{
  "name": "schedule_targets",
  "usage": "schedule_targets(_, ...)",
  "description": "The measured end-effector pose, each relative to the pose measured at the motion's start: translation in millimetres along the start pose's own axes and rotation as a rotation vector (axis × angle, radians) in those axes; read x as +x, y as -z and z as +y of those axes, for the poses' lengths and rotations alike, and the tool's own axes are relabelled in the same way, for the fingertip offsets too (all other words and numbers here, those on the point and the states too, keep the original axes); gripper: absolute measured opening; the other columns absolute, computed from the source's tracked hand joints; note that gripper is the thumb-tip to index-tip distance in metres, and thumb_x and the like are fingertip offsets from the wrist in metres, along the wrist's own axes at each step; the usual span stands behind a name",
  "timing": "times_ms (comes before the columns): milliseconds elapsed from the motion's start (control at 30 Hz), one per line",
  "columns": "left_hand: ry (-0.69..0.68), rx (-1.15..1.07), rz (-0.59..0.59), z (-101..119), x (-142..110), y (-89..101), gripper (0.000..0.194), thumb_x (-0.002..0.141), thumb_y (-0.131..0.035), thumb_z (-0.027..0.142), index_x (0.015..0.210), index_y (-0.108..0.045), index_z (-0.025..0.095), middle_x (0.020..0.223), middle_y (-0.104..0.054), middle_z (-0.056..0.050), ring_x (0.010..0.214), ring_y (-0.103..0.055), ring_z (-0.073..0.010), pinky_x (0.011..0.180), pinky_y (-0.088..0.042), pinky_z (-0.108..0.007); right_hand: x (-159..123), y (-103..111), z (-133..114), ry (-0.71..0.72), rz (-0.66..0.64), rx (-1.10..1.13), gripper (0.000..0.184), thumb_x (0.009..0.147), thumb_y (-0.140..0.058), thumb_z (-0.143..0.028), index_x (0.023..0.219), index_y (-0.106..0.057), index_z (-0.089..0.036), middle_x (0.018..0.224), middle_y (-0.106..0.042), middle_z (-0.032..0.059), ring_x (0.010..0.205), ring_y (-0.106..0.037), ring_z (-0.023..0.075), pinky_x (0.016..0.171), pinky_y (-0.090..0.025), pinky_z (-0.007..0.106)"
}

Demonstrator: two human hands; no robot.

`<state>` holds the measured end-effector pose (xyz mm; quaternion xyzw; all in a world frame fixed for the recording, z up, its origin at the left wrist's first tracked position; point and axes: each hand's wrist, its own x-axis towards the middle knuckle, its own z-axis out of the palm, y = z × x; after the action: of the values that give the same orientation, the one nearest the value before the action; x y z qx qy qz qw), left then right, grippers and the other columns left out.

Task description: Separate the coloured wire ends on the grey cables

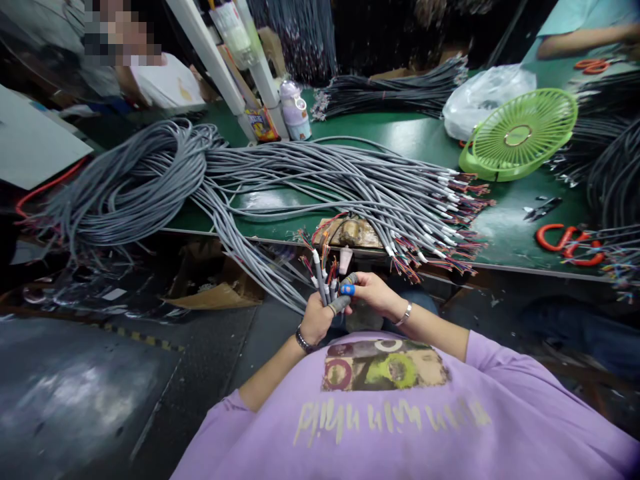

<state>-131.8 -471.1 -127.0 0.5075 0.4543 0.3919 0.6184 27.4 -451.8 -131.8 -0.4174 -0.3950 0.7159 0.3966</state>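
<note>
Close to my body, my left hand [320, 319] is closed round several grey cables [321, 273] whose stripped ends, with white bands and thin coloured wires, point upward. My right hand [367, 292] meets it from the right, thumb and finger pinched at the same bunch; blue and grey wraps cover some fingertips. What exactly the right fingers grip is hidden. Just beyond the hands, a white conical tip [345, 259] sticks out below a worn brownish block [353, 232] at the table edge. A large pile of grey cables [320, 167] lies across the green table, coloured wire ends to the right.
On the right are a green fan [520, 133], orange-handled scissors [570, 244], small black nippers [543, 209] and dark cables [617, 167]. A bottle [295, 110] and a plastic bag [485, 100] stand behind. A cardboard box [215, 287] sits below the table. Two other people are across it.
</note>
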Motion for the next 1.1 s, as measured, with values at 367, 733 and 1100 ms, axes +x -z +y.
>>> schedule_targets(367,0.002,-0.198,0.205,4,2,-5.6,0.024,0.069,-0.075,0.034,0.056,-0.067,0.015,0.053,-0.065,-0.005,0.060,-0.065,-0.0192,0.055,-0.051,-0.027,-1,-1,-4,0.043,0.100,0.005,0.034,0.058,-0.082,-0.041,0.068,-0.063,-0.014,0.059,-0.058,-0.0018,0.053,-0.046,0.0078,0.053,-0.037,0.022)
schedule_targets(733,-0.059,-0.275,0.261,16,1,-6.3,0.023,0.069,-0.073,0.031,0.055,-0.065,0.015,0.053,-0.066,-0.004,0.060,-0.066,-0.0180,0.055,-0.052,-0.026,19,10,-9,-0.205,0.129,0.460,0.033,0.080,-0.063,-0.048,0.079,-0.063,-0.015,0.070,-0.063,0.0025,0.055,-0.053,0.0086,0.053,-0.047,0.022)
schedule_targets(1100,-0.035,-0.291,0.201,8,3,-5.9,0.021,0.069,-0.075,0.031,0.057,-0.067,0.015,0.056,-0.067,-0.005,0.063,-0.067,-0.0194,0.056,-0.052,-0.027,-1,2,-10,-0.133,-0.037,0.316,0.040,0.060,-0.082,-0.044,0.077,-0.062,-0.013,0.069,-0.062,0.0005,0.054,-0.051,0.0075,0.052,-0.045,0.022)
